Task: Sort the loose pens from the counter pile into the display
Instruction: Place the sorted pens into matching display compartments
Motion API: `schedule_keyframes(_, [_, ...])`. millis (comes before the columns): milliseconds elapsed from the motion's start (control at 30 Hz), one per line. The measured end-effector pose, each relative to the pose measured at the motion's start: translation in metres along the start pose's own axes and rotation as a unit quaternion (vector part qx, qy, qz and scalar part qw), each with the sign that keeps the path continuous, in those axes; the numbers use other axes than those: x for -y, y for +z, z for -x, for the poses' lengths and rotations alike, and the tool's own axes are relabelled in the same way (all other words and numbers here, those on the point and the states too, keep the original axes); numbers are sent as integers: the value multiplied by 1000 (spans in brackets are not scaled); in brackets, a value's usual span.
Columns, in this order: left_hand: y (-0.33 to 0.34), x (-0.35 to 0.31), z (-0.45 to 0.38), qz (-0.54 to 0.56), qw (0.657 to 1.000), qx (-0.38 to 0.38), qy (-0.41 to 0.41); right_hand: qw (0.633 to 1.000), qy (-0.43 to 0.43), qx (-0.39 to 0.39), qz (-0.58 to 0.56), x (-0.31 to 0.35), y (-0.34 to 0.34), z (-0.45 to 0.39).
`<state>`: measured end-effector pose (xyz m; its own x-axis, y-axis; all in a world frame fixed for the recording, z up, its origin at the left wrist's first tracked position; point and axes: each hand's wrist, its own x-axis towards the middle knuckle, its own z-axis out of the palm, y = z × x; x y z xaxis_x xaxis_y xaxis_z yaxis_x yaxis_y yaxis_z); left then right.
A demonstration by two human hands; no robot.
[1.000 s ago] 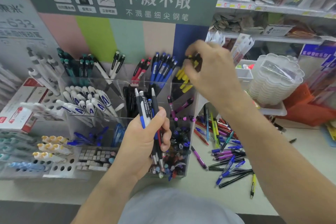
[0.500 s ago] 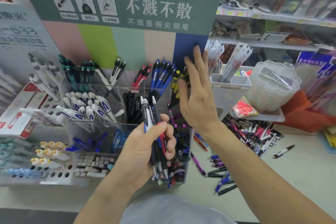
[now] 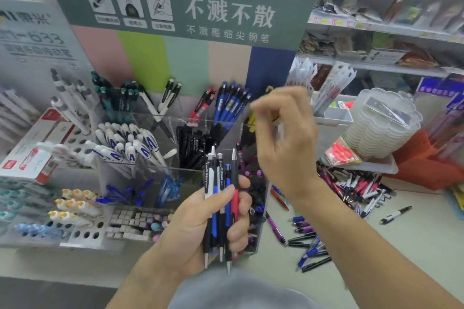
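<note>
The left hand [image 3: 213, 218] clasps a bundle of pens [image 3: 221, 198] upright, clicker ends up, tips down, before the clear acrylic display [image 3: 173, 120]. The right hand [image 3: 283, 138] hovers blurred, fingers curled, contents unclear. Loose pens [image 3: 351, 188] lie scattered across the counter [image 3: 401, 246].

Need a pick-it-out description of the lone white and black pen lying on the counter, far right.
Start at the orange bin on the right of the counter, then drop to the heap of pink and white pens in front of it. Right of that heap, alone on bare counter, lies the white and black pen. Unlike its neighbours, it touches no other pen.
</note>
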<state>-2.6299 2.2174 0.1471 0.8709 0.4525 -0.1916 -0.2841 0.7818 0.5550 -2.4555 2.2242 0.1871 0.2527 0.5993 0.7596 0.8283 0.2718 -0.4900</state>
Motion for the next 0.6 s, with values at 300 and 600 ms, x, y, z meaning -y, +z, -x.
schedule_keyframes(300, [-11,12,5,-165,983,-68,-36,848,327,355,-219,17,-24,25])
schedule_keyframes(600, [-27,18,19,-281,958,-46,-19,903,283,203,-251,23,-37,20])
